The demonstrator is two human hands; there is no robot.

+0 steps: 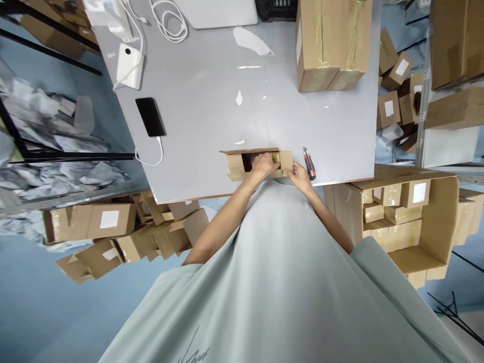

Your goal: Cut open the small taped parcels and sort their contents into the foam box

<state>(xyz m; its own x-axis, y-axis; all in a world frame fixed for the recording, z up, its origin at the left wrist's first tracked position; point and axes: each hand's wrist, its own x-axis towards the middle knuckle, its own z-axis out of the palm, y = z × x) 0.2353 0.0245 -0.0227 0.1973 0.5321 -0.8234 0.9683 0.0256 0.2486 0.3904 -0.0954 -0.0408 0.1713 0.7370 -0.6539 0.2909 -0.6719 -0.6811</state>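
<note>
A small cardboard box (pixel 236 162) lies at the table's near edge with its flaps spread open. My left hand (pixel 264 165) reaches into its opening, the fingertips partly hidden inside, and what they touch cannot be made out. At the box's right end, my right hand (pixel 299 176) pinches the edge of a flap (pixel 286 162) between thumb and fingers. Just right of that hand lies a red and black box cutter (pixel 309 164) on the table.
Two taped cartons (pixel 317 55) stand at the back right of the grey table (pixel 196 101). A phone (pixel 150 117) on a cable, a white power bank (pixel 129 66) and a laptop (pixel 223 12) lie left and back. A large carton (pixel 434 217) holding boxes stands right.
</note>
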